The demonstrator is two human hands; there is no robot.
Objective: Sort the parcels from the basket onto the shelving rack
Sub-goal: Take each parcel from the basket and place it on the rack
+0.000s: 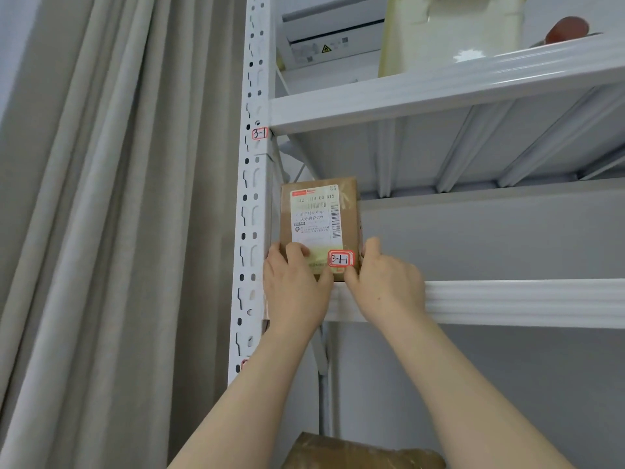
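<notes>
I hold the brown parcel (318, 214) upright at the left end of the shelf (524, 301), just beside the upright post (252, 198). My left hand (294, 286) and right hand (385, 286) pinch its lower corners, one on each side. Its 3-1-1 sticker (341, 258) agrees with the 3-1 tag (259, 133) on the post, so I judge this the right bay. I cannot tell whether its base is seated; I would set it fully behind the lip, label outward, then loosen both grips together
</notes>
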